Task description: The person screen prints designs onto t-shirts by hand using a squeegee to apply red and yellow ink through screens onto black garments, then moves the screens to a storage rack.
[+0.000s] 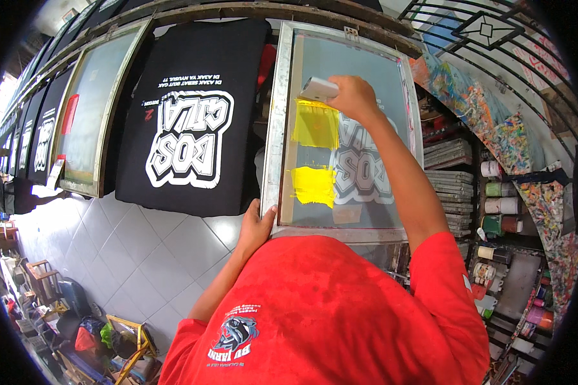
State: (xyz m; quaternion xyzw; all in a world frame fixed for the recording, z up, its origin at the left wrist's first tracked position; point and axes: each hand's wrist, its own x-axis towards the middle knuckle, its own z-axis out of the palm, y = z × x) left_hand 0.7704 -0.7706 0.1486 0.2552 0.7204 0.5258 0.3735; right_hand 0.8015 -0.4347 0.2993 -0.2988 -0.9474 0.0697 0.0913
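A screen-printing frame with a metal rim and grey mesh lies in front of me. My right hand is closed around a pale squeegee at the far left part of the mesh. Below the squeegee runs a translucent yellow ink band. Nearer to me is a thicker, brighter yellow ink patch. My left hand grips the frame's near left corner, thumb against the rim. White block lettering shows faintly through the mesh, partly hidden by my right forearm.
To the left lies a black shirt with a white print, then another screen frame and more black shirts. On the right are stacked boards, ink containers and a paint-stained cloth. Clutter sits on the tiled floor.
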